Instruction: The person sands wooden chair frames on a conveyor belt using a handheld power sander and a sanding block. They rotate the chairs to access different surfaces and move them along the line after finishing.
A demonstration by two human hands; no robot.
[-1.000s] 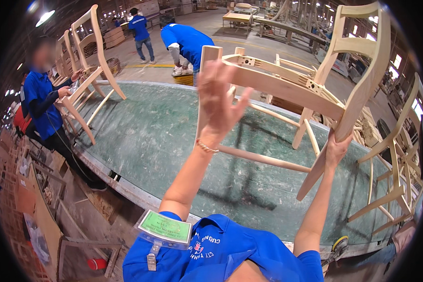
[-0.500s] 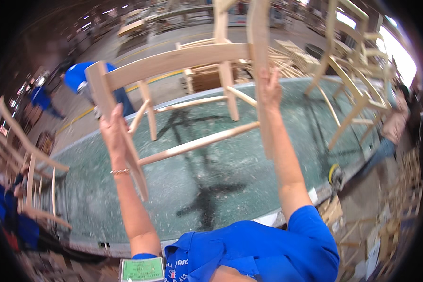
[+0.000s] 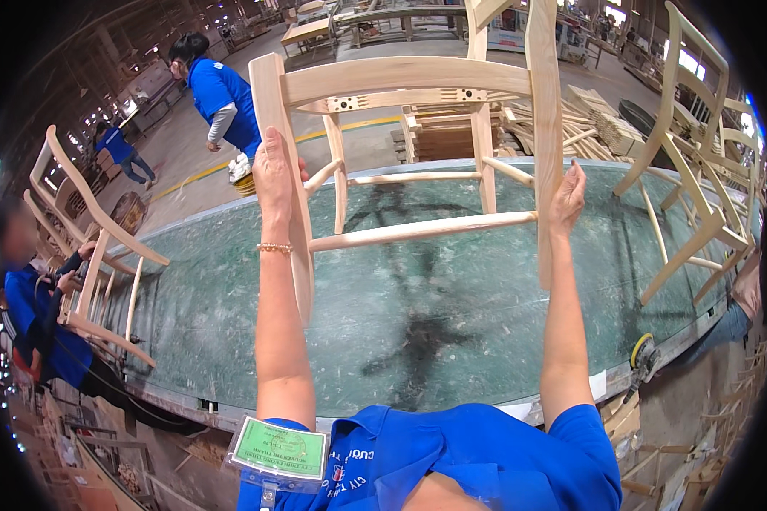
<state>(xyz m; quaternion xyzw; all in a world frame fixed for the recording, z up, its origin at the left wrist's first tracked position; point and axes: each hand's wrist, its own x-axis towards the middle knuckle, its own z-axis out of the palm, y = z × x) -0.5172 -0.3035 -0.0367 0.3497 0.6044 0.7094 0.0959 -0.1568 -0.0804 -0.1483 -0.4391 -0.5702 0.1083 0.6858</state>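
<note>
green tabletop (image 3: pixel 486 358), workshop floor (image 3: pixel 179 149), left hand (image 3: pixel 273 177) gripping chair (image 3: pixel 409 77)

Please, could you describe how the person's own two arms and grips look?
The left arm and right arm wear short, blue fabric sleeves. The left grip and right grip have no gloves. A pale, thin beaded bracelet circles the left wrist; the right one has none.

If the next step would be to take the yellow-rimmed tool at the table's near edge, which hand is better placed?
Probably the right hand: it is at the right side of the held chair, nearer the yellow-rimmed tool. The left hand is at the chair's opposite side, farther away.
</note>
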